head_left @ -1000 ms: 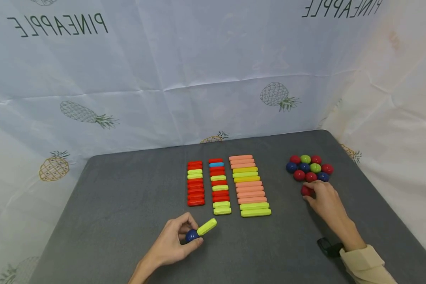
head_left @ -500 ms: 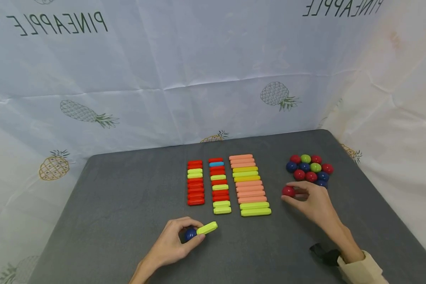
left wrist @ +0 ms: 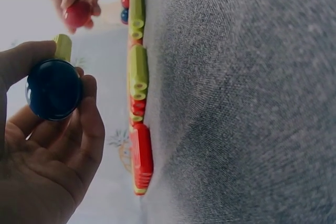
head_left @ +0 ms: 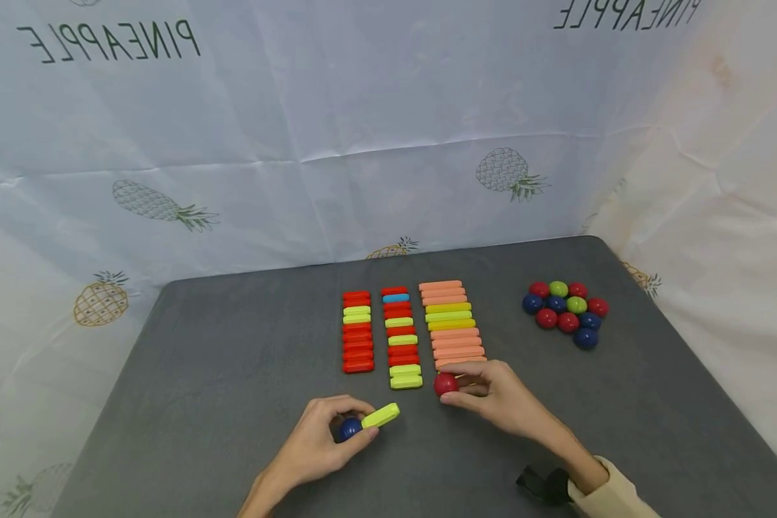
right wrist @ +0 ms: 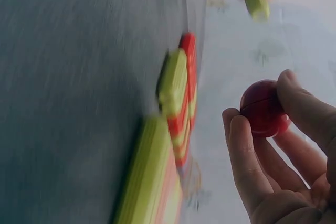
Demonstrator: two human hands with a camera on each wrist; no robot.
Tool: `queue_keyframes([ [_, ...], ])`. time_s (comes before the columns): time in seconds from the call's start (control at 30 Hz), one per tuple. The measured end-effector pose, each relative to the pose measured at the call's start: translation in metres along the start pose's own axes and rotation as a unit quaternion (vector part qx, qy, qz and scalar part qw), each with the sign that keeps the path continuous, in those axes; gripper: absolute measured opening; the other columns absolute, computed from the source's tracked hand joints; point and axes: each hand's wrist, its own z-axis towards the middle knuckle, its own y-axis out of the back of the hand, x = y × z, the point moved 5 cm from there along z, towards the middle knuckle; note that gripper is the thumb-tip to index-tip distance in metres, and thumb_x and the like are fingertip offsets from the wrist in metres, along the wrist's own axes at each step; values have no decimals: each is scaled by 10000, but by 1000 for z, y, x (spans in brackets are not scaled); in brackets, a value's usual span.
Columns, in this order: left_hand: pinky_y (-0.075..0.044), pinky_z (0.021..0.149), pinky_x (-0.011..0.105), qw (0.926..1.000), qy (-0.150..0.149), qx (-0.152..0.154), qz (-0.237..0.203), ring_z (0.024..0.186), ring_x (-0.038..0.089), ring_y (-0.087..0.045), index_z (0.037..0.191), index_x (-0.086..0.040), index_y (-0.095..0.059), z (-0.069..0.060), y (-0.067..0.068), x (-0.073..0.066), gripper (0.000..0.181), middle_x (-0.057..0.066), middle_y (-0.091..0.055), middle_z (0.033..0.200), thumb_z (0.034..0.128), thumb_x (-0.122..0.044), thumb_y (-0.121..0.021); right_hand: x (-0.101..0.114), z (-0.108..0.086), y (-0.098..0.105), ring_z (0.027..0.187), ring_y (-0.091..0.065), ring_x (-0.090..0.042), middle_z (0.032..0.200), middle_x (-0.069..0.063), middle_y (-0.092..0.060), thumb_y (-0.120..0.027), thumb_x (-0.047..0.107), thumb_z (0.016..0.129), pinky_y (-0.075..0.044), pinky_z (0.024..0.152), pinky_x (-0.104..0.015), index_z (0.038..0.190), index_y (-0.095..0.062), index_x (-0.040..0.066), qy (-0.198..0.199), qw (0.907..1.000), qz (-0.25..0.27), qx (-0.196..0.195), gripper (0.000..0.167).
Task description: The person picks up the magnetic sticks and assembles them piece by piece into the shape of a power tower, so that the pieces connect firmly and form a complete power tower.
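Note:
Near the front of the table, my left hand (head_left: pixel 320 442) pinches a yellow-green stick (head_left: pixel 382 415) with a dark blue ball (head_left: pixel 350 429) joined at its near end. The left wrist view shows the blue ball (left wrist: pixel 54 89) large, the stick mostly behind it. My right hand (head_left: pixel 501 399) holds a red ball (head_left: pixel 445 384) between thumb and fingertips, off to the right of the stick's free end and apart from it. In the right wrist view the red ball (right wrist: pixel 262 108) has a thin seam. The right hand covers the front of the longest row of sticks.
Three rows of sticks lie on the dark grey table (head_left: pixel 252 345): a short row (head_left: pixel 357 331), a middle row (head_left: pixel 401 338) and a longer row (head_left: pixel 453 324). At the right sits a cluster of red, blue and green balls (head_left: pixel 566 309). A patterned curtain (head_left: pixel 362 108) hangs behind.
My right hand has taken the red ball from near the cluster and carried it left and nearer, towards the left hand. The left hand has barely moved; the stick tilts slightly flatter.

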Motion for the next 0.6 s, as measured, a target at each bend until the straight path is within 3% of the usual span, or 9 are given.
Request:
queue_keyframes([
  [0.23,-522,692,202,10000,-26,33,21,789,9,-584,1055,-212,-764,0,-1,-3,199,-53,-753,991,909,-347,-778,9,11,-36,997,-730,-142,1222,-216,-706,-759,217,927,-606,868,-257,1333,-618,-74,-149,9964,560,622,519],
  [0.6,-529,680,204,9991,-348,156,-159,740,-14,-588,1079,-152,-737,-3,-5,0,205,-61,-719,882,918,-274,-776,11,20,-57,1024,-742,-179,1221,-201,-721,-750,204,936,-606,880,-272,1327,-628,-68,-118,9934,763,843,493],
])
